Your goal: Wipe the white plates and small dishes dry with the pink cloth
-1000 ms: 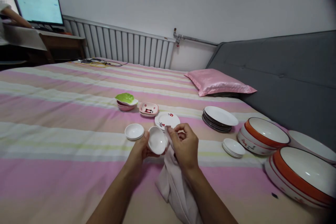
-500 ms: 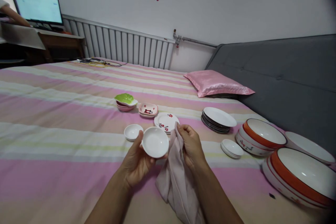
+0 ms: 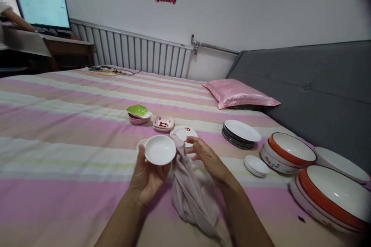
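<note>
My left hand (image 3: 150, 179) is closed on a small white dish (image 3: 160, 150), thumb at its near-left rim and fingers beneath. A greyish-pink cloth (image 3: 193, 200) hangs from the dish's right edge down to the bed; what grips its upper end is hidden behind the dish. Just right of the cloth, my right hand (image 3: 207, 158) is open, its fingers apart and holding nothing. Behind the held dish, another small white dish (image 3: 140, 146) shows only in part. Flower-patterned white plates (image 3: 183, 132) lie stacked beyond the hands, partly covered by the cloth and fingers.
Pink rectangular dishes (image 3: 164, 122) and a green leaf-shaped dish (image 3: 138, 110) stand farther back. To the right are stacked plates (image 3: 242, 131), small white dishes (image 3: 256, 165) and orange-rimmed bowls (image 3: 292, 148). A pink pillow (image 3: 239, 92) lies near the grey headboard (image 3: 313, 73). A person's arm (image 3: 19, 19) shows at the desk.
My right hand has let go of the cloth and opened its fingers. My left hand has moved left and slightly up with the dish, and the cloth's upper end has shifted left too.
</note>
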### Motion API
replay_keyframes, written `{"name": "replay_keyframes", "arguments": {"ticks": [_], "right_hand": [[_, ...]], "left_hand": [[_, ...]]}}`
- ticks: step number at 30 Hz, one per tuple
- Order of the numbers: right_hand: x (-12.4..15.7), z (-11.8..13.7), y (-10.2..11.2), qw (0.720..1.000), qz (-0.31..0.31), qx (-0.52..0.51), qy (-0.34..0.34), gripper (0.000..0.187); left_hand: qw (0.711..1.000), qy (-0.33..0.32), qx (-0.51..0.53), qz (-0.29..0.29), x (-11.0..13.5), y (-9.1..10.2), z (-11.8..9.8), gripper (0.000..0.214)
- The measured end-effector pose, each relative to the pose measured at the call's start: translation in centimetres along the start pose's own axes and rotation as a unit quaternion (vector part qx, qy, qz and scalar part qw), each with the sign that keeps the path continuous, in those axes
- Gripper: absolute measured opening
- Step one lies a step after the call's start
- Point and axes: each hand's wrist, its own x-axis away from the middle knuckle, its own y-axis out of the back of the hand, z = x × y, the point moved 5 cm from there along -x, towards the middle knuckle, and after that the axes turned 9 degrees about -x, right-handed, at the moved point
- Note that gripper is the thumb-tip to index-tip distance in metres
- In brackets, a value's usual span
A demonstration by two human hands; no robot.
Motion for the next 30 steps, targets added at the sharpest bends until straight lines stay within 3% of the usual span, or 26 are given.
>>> {"name": "replay_keyframes", "arguments": {"ticks": [4,6,8,11,13,15,17,18,20,25,28,30], "right_hand": [[1.7,0.5,-0.6,0.968,0.219,0.124,-0.025,0.057],[2.2,-0.1,-1.2,0.952,0.259,0.162,-0.006,0.056],[2.2,-0.9,-1.6,0.946,0.247,0.208,0.024,0.044],[1.7,-1.5,-1.4,0.939,0.182,0.291,0.036,0.020],[1.2,-0.8,-0.2,0.938,0.091,0.331,0.041,0.013],[0.8,0.7,1.6,0.925,-0.055,0.371,0.058,0.020],[0.8,2.2,3.3,0.884,-0.209,0.408,0.092,0.032],[0.9,2.6,3.9,0.861,-0.260,0.422,0.110,0.039],[0.8,2.4,4.2,0.844,-0.272,0.444,0.127,0.052],[0.3,-0.4,3.2,0.919,-0.089,0.383,0.036,0.069],[0.6,0.1,1.6,0.975,0.021,0.223,0.004,0.065],[0.8,0.7,0.5,0.993,0.078,0.085,-0.024,0.054]], "left_hand": [[0.997,-0.069,-0.004,0.030,0.1,0.2,-2.1,0.053],[0.995,-0.085,-0.004,0.055,0.2,0.1,-2.6,0.060],[0.993,-0.090,-0.007,0.075,0.4,-0.1,-2.8,0.064],[0.993,-0.089,-0.013,0.078,0.5,-0.2,-2.8,0.068],[0.994,-0.088,-0.015,0.067,0.5,-0.2,-2.6,0.067],[0.995,-0.085,-0.016,0.057,0.5,-0.4,-2.2,0.066],[0.996,-0.078,-0.015,0.043,0.5,-0.5,-1.6,0.065],[0.996,-0.077,-0.014,0.032,0.4,-0.6,-1.2,0.065],[0.997,-0.074,-0.015,0.002,0.3,-0.6,-0.5,0.063],[0.995,-0.062,-0.047,-0.064,0.2,-0.7,0.8,0.049],[0.994,-0.053,-0.071,-0.062,0.4,-0.8,1.3,0.047],[0.994,-0.054,-0.083,-0.047,0.5,-0.8,1.6,0.050]]}}
